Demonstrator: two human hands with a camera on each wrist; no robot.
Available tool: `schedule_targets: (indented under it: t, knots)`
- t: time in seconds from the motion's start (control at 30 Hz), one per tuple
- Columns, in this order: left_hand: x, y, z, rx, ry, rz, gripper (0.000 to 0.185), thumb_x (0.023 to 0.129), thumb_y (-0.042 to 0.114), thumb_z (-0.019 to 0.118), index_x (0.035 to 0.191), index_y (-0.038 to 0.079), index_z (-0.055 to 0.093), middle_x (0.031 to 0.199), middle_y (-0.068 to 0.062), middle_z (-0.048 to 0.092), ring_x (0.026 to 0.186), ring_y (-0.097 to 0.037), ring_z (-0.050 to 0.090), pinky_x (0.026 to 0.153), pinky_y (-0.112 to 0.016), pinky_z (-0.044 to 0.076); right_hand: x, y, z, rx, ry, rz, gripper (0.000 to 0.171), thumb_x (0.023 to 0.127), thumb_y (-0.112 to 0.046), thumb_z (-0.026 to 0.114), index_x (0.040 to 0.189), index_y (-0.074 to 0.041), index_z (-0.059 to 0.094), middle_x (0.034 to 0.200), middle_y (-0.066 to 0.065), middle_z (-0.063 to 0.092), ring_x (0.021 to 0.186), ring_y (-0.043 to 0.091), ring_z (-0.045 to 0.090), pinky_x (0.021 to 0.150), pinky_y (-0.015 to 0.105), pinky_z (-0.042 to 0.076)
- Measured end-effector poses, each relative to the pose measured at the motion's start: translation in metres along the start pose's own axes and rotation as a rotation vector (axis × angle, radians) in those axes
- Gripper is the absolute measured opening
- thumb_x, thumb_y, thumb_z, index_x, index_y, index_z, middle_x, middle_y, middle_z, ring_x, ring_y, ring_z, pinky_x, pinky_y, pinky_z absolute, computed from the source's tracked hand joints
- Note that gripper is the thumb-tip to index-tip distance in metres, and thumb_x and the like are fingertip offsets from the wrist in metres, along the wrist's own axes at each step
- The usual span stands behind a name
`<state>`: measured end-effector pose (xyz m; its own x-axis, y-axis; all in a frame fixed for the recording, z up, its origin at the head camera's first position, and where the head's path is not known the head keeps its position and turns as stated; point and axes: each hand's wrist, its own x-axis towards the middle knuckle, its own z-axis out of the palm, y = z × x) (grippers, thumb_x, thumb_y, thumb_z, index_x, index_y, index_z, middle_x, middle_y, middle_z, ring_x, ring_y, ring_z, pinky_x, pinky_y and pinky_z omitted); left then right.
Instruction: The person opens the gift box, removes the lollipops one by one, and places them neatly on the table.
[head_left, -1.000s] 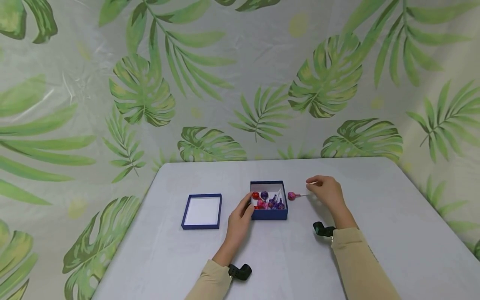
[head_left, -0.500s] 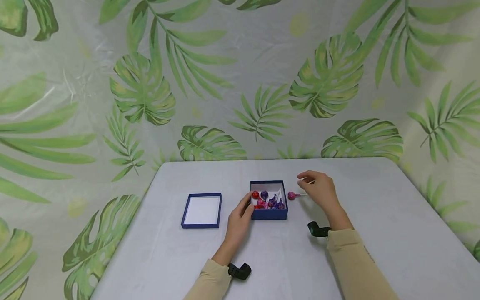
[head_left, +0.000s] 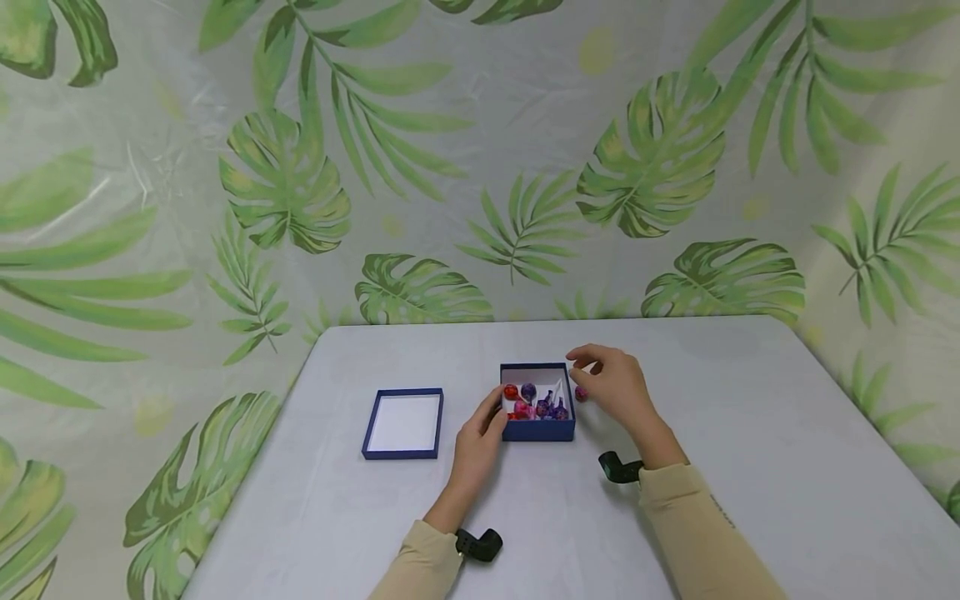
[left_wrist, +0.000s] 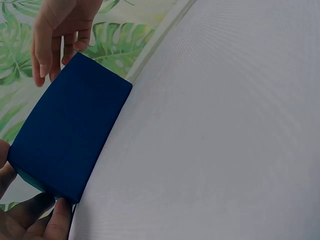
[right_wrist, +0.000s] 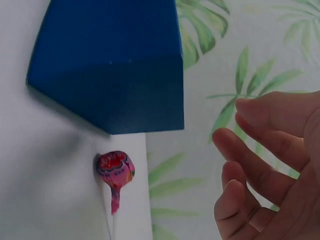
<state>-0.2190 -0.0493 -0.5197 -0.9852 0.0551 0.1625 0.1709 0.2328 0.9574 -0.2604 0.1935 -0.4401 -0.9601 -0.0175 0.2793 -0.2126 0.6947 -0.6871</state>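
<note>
A leaf-printed backdrop (head_left: 480, 158) fills the upper two thirds of the head view, and below it a pale grey surface (head_left: 750, 467) spreads across the lower frame. Left of centre on it lies an open blue lid (head_left: 403, 423), white inside, well apart from the blue box (head_left: 537, 429) at the middle of the frame. The box already holds several wrapped lollipops (head_left: 534, 402) in red and purple. The left hand (head_left: 480, 442) grips the box's left wall, fingers curled against it, steadying it. The right hand (head_left: 611, 385) hovers just right of the box with fingers loosely bent, grasping nothing. One pink lollipop (right_wrist: 115, 170) lies on the surface just beside the box's right wall, under that hand. Judging from this, most of the sweets are in, this one is not yet boxed, and the lid is still off.
</note>
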Motion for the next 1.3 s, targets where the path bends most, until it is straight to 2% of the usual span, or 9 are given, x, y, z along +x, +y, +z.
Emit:
schedule_targets:
  t: [0.17,0.33,0.5,0.7,0.97,1.07,1.3]
  knots:
    - [-0.001,0.000,0.000,0.000,-0.007,0.000,0.045,0.106,0.024,0.052,0.151,0.027,0.050,0.151,0.010,0.048,0.141,-0.014,0.040,0.115,-0.039,0.035,-0.002,-0.005,0.011,-0.021,-0.031,-0.021,0.027,0.090,-0.022,0.076,0.117,-0.018,0.074,0.105,0.003,0.072,0.099,0.030,0.061,0.076,0.042,0.049]
    - [0.001,-0.002,0.000,-0.011,-0.012,0.004,0.044,0.106,0.025,0.052,0.151,0.028,0.050,0.150,0.010,0.048,0.141,-0.014,0.040,0.115,-0.040,0.035,-0.004,-0.012,0.023,-0.048,-0.070,-0.053,0.031,0.089,-0.021,0.077,0.120,-0.018,0.073,0.105,0.003,0.072,0.099,0.031,0.060,0.079,0.045,0.051]
    - [0.002,-0.005,0.000,-0.002,-0.010,0.009,0.044,0.106,0.028,0.052,0.150,0.032,0.050,0.149,0.011,0.049,0.140,-0.013,0.042,0.114,-0.040,0.036,-0.008,-0.019,0.033,-0.073,-0.091,-0.082,0.032,0.088,-0.020,0.078,0.120,-0.017,0.074,0.107,0.004,0.073,0.098,0.032,0.056,0.076,0.043,0.048]
    - [0.002,-0.006,0.000,0.004,-0.007,0.013,0.044,0.106,0.029,0.052,0.149,0.033,0.051,0.149,0.011,0.050,0.140,-0.014,0.042,0.114,-0.041,0.036,-0.009,-0.018,0.041,-0.109,-0.075,-0.093,0.033,0.085,-0.021,0.080,0.118,-0.018,0.076,0.111,0.001,0.072,0.099,0.026,0.050,0.078,0.044,0.048]
    - [0.003,-0.007,0.000,-0.004,-0.006,0.033,0.043,0.106,0.027,0.051,0.149,0.031,0.051,0.149,0.010,0.050,0.140,-0.015,0.042,0.114,-0.042,0.036,-0.010,-0.015,0.047,-0.199,-0.072,-0.116,0.034,0.086,-0.022,0.080,0.120,-0.019,0.076,0.112,0.002,0.072,0.101,0.025,0.048,0.068,0.041,0.050]
    - [0.003,-0.006,0.000,-0.002,-0.008,0.036,0.043,0.106,0.027,0.052,0.149,0.031,0.051,0.149,0.011,0.049,0.140,-0.013,0.042,0.114,-0.041,0.036,-0.011,-0.014,0.049,-0.254,-0.059,-0.163,0.034,0.086,-0.021,0.080,0.120,-0.017,0.076,0.110,0.004,0.073,0.104,0.027,0.049,0.069,0.043,0.051]
    - [0.003,-0.007,0.000,0.007,-0.007,0.027,0.043,0.106,0.029,0.052,0.149,0.034,0.051,0.148,0.012,0.049,0.140,-0.013,0.042,0.114,-0.042,0.037,-0.012,-0.011,0.054,-0.416,-0.016,-0.288,0.028,0.087,-0.022,0.079,0.114,-0.017,0.078,0.111,0.004,0.074,0.106,0.033,0.052,0.082,0.054,0.046]
